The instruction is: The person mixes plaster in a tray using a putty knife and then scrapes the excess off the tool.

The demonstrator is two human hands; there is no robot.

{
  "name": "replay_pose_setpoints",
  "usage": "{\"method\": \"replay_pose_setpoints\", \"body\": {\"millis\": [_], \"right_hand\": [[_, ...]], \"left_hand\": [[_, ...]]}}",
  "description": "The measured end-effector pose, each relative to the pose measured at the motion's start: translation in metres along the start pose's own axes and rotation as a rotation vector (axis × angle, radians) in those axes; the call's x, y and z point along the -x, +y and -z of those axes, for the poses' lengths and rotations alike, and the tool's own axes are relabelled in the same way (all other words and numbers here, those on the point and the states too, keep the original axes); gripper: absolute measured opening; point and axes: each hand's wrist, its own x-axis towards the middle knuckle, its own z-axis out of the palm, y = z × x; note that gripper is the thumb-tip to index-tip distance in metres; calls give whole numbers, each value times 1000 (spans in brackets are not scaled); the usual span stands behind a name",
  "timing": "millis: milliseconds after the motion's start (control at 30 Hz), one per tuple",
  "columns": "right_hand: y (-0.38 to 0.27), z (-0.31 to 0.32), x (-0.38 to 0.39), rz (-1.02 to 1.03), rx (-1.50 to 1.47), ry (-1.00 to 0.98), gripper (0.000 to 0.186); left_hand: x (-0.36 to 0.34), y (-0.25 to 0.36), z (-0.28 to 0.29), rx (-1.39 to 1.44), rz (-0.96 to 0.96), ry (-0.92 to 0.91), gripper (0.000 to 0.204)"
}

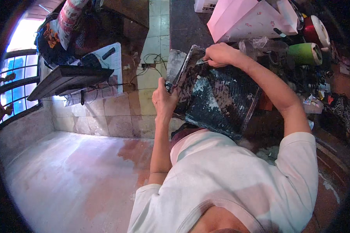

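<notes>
A dark square slab (223, 95), streaked with white and brown residue, lies tilted in front of my body. My left hand (164, 99) grips its left edge, beside a pale metal strip along that side. Near the top left corner my right hand (221, 54) is closed on a small metal scraper (202, 61), its blade at the slab's surface. A grey piece (175, 62) rests just left of the slab, behind my left hand.
At the top right are pink paper (245, 19), a green container (303, 53), a red-and-white container (317, 33) and clutter. At the left are a black panel (68, 79), a rolled patterned bundle (68, 21) and a barred window (17, 83). Cables (144, 66) cross the tiles.
</notes>
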Motion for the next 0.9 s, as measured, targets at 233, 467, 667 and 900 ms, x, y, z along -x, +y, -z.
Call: {"method": "replay_pose_setpoints", "body": {"millis": [233, 467, 667, 900], "right_hand": [[-4, 25, 6, -2, -17, -237, 31], [-18, 4, -3, -117, -8, -128, 20], [-31, 1, 10, -47, 43, -16, 18], [-34, -31, 44, -38, 101, 102, 23]], "left_hand": [[-2, -5, 0, -40, 4, -26, 38], [-2, -3, 0, -44, -16, 14, 37], [-3, 0, 0, -24, 9, -21, 37], [-3, -5, -4, -94, 47, -17, 41]]}}
